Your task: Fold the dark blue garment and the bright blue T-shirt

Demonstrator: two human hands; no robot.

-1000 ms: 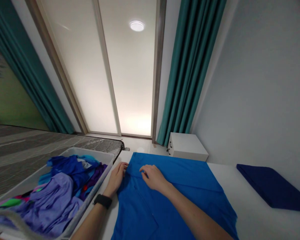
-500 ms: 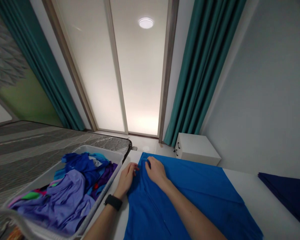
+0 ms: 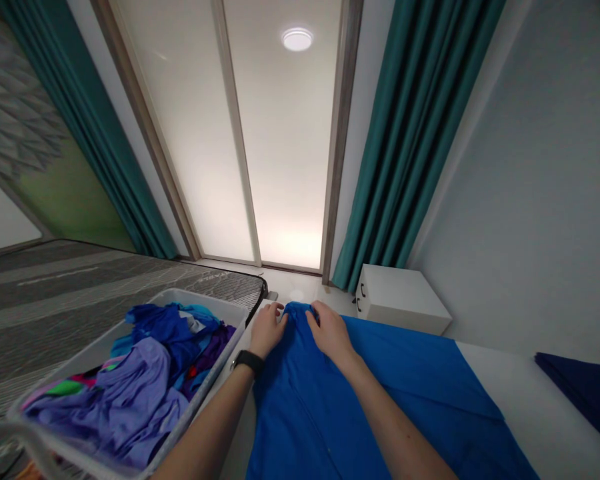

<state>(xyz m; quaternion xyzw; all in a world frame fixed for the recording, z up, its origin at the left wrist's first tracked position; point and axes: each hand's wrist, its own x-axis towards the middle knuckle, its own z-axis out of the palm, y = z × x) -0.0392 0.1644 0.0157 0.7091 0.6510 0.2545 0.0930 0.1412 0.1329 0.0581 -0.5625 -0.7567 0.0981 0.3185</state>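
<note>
A bright blue garment [image 3: 410, 360] lies spread over the white table, with a seam line running down its near left part; its kind is not plain. At its far left end the cloth is bunched up between my hands. My left hand [image 3: 269, 331], with a dark watch on the wrist, grips the left side of that end, thumb against the fabric. My right hand [image 3: 331, 333] pinches the same end a little to the right, fingers curled over the far edge. The fingertips of both hands are partly hidden.
Left of the table [image 3: 485, 363] stands a white plastic bin [image 3: 225, 308] of crumpled clothes, on or by a grey-patterned mattress [image 3: 115, 273]. A folded navy cloth [image 3: 580, 387] lies at right. Beyond are a white drawer cabinet [image 3: 405, 297], teal curtains [image 3: 415, 147] and frosted sliding doors [image 3: 285, 147].
My left hand has moved up and right onto the cloth and closed on it. My right hand has shifted slightly right. The garment's far left end is now gathered and slightly raised.
</note>
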